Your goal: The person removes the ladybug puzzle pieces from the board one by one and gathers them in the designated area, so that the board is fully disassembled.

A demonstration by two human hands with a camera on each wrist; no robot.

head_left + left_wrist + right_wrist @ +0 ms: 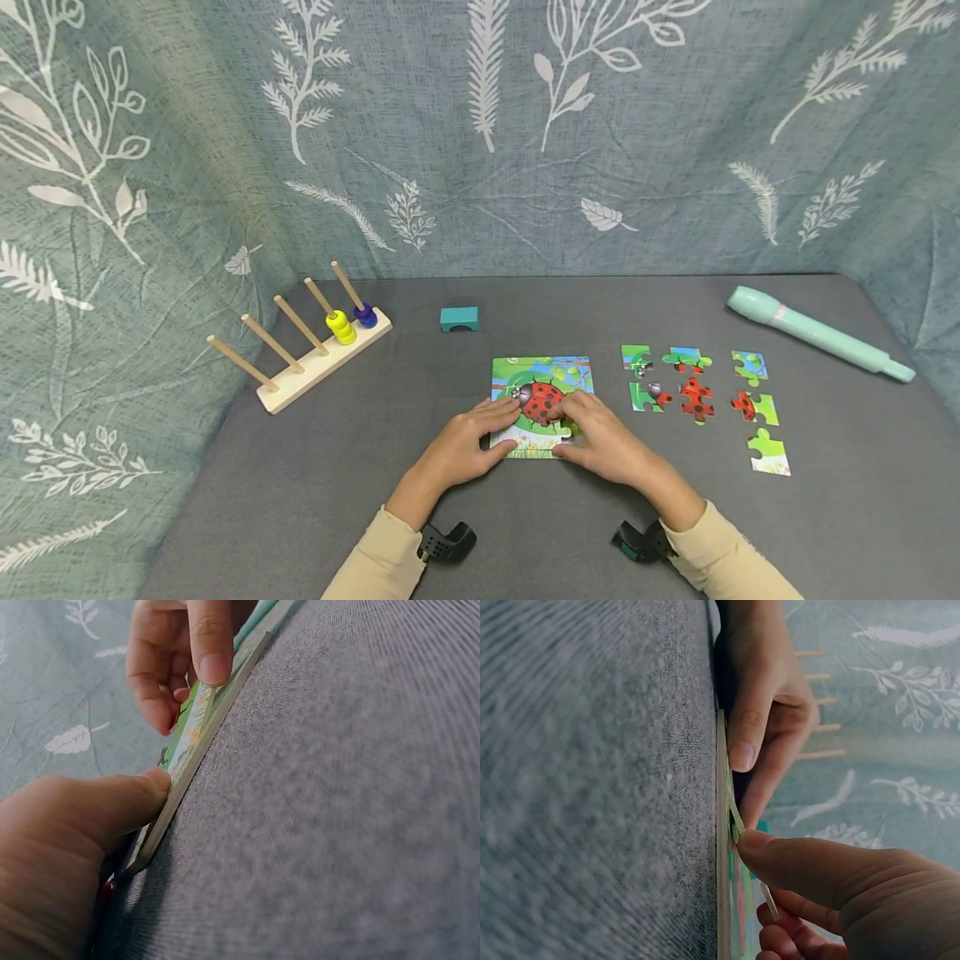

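Observation:
A flat ladybug jigsaw puzzle (536, 402) lies on the dark table in the head view. My left hand (467, 443) rests on its left side, fingers extended over the picture and the thumb touching near the bottom edge. At the lower right, my right hand (609, 443) pinches a jigsaw piece (771, 901) between thumb and fingers. The right wrist view has this piece tilted up from the board, partly hidden by the fingers. Beyond the right hand lie several loose jigsaw pieces, among them a red spotted one (697, 400) and a green corner (769, 454).
A wooden peg stand (326, 367) with yellow and blue beads stands at the left. A teal arched block (459, 318) sits behind the puzzle. Toward the back right lies a mint-green stick-like object (821, 335). A patterned curtain (450, 208) hangs behind the table.

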